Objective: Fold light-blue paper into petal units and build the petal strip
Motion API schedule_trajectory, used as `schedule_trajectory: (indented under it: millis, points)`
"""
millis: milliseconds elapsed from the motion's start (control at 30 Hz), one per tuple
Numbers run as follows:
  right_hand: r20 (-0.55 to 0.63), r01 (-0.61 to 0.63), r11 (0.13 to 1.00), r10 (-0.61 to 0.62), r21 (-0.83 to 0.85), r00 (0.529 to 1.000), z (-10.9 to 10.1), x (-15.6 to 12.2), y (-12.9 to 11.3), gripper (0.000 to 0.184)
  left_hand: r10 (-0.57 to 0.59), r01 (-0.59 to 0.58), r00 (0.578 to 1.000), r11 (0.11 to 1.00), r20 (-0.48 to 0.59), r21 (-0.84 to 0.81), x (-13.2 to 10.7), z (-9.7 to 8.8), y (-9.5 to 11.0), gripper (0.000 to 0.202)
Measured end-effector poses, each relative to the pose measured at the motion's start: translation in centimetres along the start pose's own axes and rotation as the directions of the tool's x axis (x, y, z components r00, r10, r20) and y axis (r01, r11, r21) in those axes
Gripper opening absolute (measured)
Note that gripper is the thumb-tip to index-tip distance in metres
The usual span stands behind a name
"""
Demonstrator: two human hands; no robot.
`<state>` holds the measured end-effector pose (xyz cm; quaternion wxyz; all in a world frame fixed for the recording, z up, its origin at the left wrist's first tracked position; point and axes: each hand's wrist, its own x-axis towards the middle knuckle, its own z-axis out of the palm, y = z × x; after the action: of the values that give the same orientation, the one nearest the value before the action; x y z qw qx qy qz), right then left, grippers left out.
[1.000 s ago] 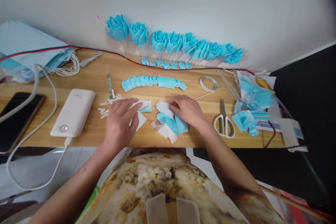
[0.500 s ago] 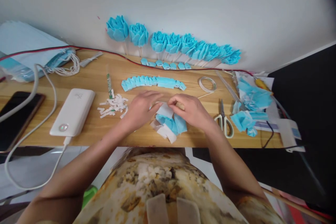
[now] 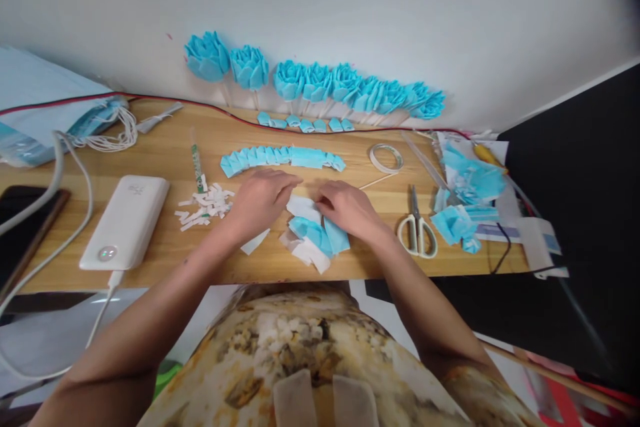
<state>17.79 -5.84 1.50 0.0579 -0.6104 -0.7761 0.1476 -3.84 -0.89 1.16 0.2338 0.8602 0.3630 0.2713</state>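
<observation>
My left hand (image 3: 261, 203) hovers over the middle of the desk with its fingers drawn together; whatever may be between them is hidden. Close by on the right, my right hand (image 3: 349, 208) has curled, closed fingers beside a loose pile of blue and white cloth pieces (image 3: 315, 237). What its fingertips grip, if anything, cannot be made out. A white scrap (image 3: 256, 241) lies under my left wrist. Beyond both hands runs a row of folded blue pieces (image 3: 280, 157). A thin wooden stick (image 3: 379, 181) rests past my right hand.
Blue flowers on sticks (image 3: 345, 85) lean along the wall. To the right lie scissors (image 3: 418, 233), a tape roll (image 3: 386, 158) and blue scraps (image 3: 457, 223). Paper strips (image 3: 207, 205), a white power bank (image 3: 126, 221) with cable and a phone (image 3: 30, 227) are on the left.
My left hand's fingers have come together and its thumb has tucked in. A white scrap now shows beneath the left wrist. The whole view has shifted slightly.
</observation>
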Motion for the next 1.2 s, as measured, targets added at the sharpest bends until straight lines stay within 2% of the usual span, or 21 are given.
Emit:
schedule_trajectory:
  millis: [133,267,400,500,633,700,767,833,900,1000,1100,1200]
  points:
    - [-0.068,0.047,0.988,-0.037,0.147,0.997,-1.2,-0.1,-0.6,0.008,0.021,-0.020,1.000,0.997,0.014,-0.078,0.4,-0.4,0.2,0.031]
    - [-0.180,0.160,0.963,-0.121,0.216,0.976,-2.3,-0.3,-1.0,0.011,0.061,-0.041,0.993,0.982,0.103,-0.186,0.9,-0.4,0.6,0.028]
    - [-0.244,0.160,0.931,-0.080,0.328,0.966,-2.3,-0.3,-1.5,0.013,-0.018,0.045,0.993,0.973,0.120,-0.228,1.1,-0.2,0.9,0.026]
    - [-0.202,0.122,0.860,-0.023,0.495,0.979,-1.8,-0.3,-1.3,0.024,-0.127,0.153,0.984,0.963,0.125,-0.220,0.9,-0.1,0.6,0.023]
    - [-0.063,0.078,0.763,-0.049,0.641,0.997,-0.4,-0.3,-0.1,0.062,-0.233,0.256,0.966,0.923,0.111,-0.287,0.6,0.0,0.1,0.023]
    - [-0.023,0.056,0.755,-0.054,0.653,0.998,0.2,-0.3,0.2,0.075,-0.247,0.268,0.963,0.902,0.104,-0.338,0.5,-0.2,0.1,0.023]
    - [-0.021,0.057,0.793,-0.056,0.607,0.998,0.7,-0.2,0.2,0.079,-0.251,0.270,0.963,0.885,0.100,-0.380,0.6,-0.4,0.1,0.022]
    - [-0.036,0.098,0.860,-0.092,0.501,0.995,1.2,0.0,-0.2,0.071,-0.262,0.278,0.960,0.871,0.095,-0.405,0.7,-0.7,0.3,0.023]
    - [-0.043,0.177,0.913,-0.174,0.367,0.984,1.5,0.2,-0.7,0.055,-0.275,0.285,0.958,0.864,0.086,-0.414,0.8,-0.8,0.3,0.025]
    - [-0.017,0.272,0.935,-0.275,0.227,0.961,1.4,0.0,-0.7,0.032,-0.285,0.290,0.955,0.862,0.076,-0.417,0.8,-0.9,0.3,0.026]
    - [0.018,0.238,0.929,-0.253,0.283,0.967,0.3,-1.0,0.3,0.031,-0.276,0.284,0.958,0.856,0.081,-0.431,0.7,-0.9,0.2,0.023]
    - [-0.100,0.175,0.897,-0.147,0.405,0.984,-1.0,-1.9,1.1,0.035,-0.266,0.277,0.960,0.849,0.088,-0.451,0.5,-0.8,0.6,0.023]
